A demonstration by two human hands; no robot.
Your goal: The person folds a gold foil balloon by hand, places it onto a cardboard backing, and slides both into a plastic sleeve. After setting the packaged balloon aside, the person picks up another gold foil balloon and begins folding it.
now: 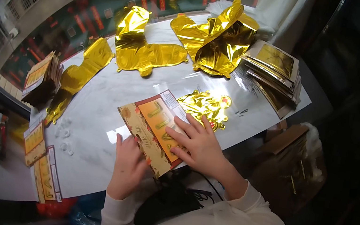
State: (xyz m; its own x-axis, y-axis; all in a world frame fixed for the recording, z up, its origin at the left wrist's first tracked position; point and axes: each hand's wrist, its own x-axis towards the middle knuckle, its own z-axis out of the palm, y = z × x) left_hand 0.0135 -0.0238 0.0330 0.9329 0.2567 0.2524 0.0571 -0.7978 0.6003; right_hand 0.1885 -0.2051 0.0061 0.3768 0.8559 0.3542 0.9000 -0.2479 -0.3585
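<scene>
A printed card packet (151, 129) with an orange panel and a floral border lies tilted at the table's near edge. My right hand (198, 146) rests on its right side with the fingers spread. Beside its lower left edge is my left hand (127, 163), fingers apart, the fingertips close to or touching the border. A crumpled gold foil piece (207, 106) with small red spots lies just beyond the packet, near my right fingertips.
Large gold foil balloons (144, 56) lie along the far side of the white table (96, 156). Packets are stacked at the right (275, 71) and left (42, 80), with more (43, 175) at the lower left. A cardboard box (294, 170) stands right of the table.
</scene>
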